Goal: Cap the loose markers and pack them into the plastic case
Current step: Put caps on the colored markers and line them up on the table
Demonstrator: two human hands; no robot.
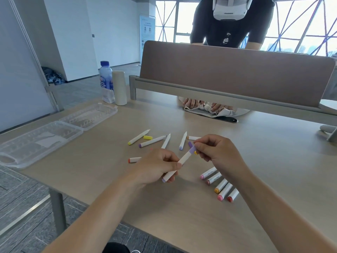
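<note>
Wide surface (237,216), bare room toward the near edge. The plastic case (45,137) lies open at the left edge, nothing packed yet. Five markers (220,187) lined up right, likely capped; uncapped markers (151,140) scattered mid-surface. Left hand (156,165) fingers wrap a lavender marker (184,158); right hand (217,152) fingers pinch its cap (192,150).

White barrels are seen on all the markers. The lilac marker (179,164) is capped and ended in pale purple. The row of five markers (221,185) is ended in pink, mauve, orange, pink and red. A loose cap (147,137) is coloured yellow. The plastic case (54,132) is clear; the tabletop (182,216) is grained pale beige.
</note>
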